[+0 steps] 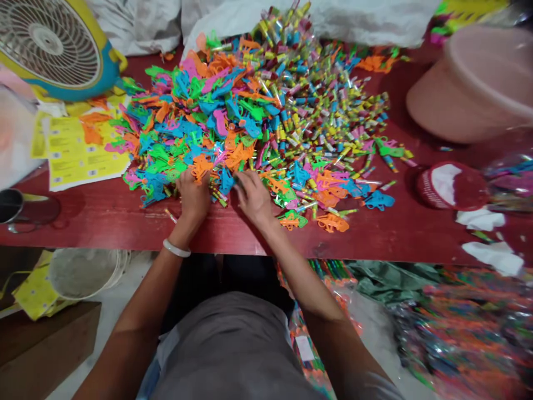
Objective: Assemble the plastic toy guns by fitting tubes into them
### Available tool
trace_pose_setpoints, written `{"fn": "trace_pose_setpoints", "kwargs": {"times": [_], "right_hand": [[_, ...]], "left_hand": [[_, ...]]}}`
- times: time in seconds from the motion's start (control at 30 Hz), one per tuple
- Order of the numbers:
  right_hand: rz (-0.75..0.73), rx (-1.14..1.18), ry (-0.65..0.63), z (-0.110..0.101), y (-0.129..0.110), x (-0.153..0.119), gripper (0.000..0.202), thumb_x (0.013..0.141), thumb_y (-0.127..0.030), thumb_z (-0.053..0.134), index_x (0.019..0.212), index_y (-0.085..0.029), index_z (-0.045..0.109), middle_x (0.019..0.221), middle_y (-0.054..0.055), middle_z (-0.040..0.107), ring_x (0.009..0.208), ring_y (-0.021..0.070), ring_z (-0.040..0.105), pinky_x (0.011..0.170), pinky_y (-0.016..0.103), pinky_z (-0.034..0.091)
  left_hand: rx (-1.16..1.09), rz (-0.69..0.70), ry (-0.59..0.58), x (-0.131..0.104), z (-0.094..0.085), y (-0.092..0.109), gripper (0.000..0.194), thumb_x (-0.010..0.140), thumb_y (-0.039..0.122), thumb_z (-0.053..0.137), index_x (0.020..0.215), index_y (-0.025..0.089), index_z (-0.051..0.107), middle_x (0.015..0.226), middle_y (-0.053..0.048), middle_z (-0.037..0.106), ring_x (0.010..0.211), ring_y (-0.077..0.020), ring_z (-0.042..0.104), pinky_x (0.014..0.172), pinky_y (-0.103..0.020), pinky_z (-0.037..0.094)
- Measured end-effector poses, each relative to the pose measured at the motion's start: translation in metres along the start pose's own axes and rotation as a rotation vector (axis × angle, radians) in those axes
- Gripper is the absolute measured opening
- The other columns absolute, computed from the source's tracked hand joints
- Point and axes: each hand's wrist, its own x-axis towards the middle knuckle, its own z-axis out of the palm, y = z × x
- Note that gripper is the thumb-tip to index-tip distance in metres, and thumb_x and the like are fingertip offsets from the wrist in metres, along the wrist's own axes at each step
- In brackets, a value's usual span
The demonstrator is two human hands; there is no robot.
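Observation:
Plastic toy pieces in orange, blue, green and pink form a heap [187, 122] on the red table [137, 228]. My left hand [194, 195], below a white bracelet, is at the heap's near edge, its fingers bent against an orange piece [201, 166]; whether it grips that piece is not clear. A blue piece [226, 180] lies between my hands. Close to its right side is my right hand [253, 199], fingers curled and slightly apart, with nothing plainly held. Small clear tubes with coloured ends make a second pile [316, 100] behind and to the right.
A yellow and blue fan [54, 44] and yellow printed sheets [83, 150] are at the left, with a metal mug [29, 210]. On the right are a pink tub [470, 89] and a red basket [452, 186]. Bagged items [470, 328] lie below the table.

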Motion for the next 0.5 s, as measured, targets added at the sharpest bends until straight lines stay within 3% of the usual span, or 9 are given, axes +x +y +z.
{"fn": "trace_pose_setpoints", "kwargs": {"times": [0.13,0.23,0.37,0.5], "right_hand": [[-0.078,0.013,0.189,-0.019,0.043,0.0,0.034,0.103,-0.026,0.038,0.124,-0.022,0.065,0.115,0.015,0.064,0.112,0.0256,0.062,0.098,0.044,0.054],[-0.089,0.043,0.252,-0.033,0.055,0.005,0.036,0.105,-0.029,0.034,0.121,-0.023,0.066,0.114,0.014,0.064,0.112,0.0254,0.062,0.099,0.046,0.053],[-0.166,0.085,0.127,-0.031,0.036,-0.004,0.039,0.107,-0.03,0.03,0.121,-0.025,0.065,0.118,0.013,0.065,0.115,0.0245,0.061,0.101,0.046,0.051],[-0.254,0.128,-0.024,-0.015,0.017,-0.025,0.032,0.104,-0.04,0.045,0.122,-0.021,0.063,0.116,0.015,0.066,0.11,0.0263,0.061,0.097,0.046,0.053]], "left_hand": [[0.003,0.009,0.053,0.002,-0.002,-0.01,0.027,0.093,0.021,0.047,0.105,0.021,0.071,0.121,-0.017,0.061,0.124,-0.0386,0.047,0.109,-0.058,0.03],[-0.021,0.054,0.053,-0.005,-0.005,-0.013,0.027,0.093,0.022,0.046,0.104,0.021,0.07,0.119,-0.016,0.064,0.123,-0.0358,0.05,0.109,-0.055,0.032],[-0.068,0.126,0.05,-0.026,-0.009,-0.014,0.03,0.095,0.024,0.046,0.114,0.021,0.068,0.128,-0.015,0.065,0.126,-0.032,0.052,0.111,-0.05,0.036],[-0.008,0.141,0.002,-0.041,-0.016,-0.016,0.03,0.094,0.024,0.051,0.116,0.02,0.07,0.133,-0.015,0.065,0.13,-0.0322,0.053,0.111,-0.052,0.038]]}}
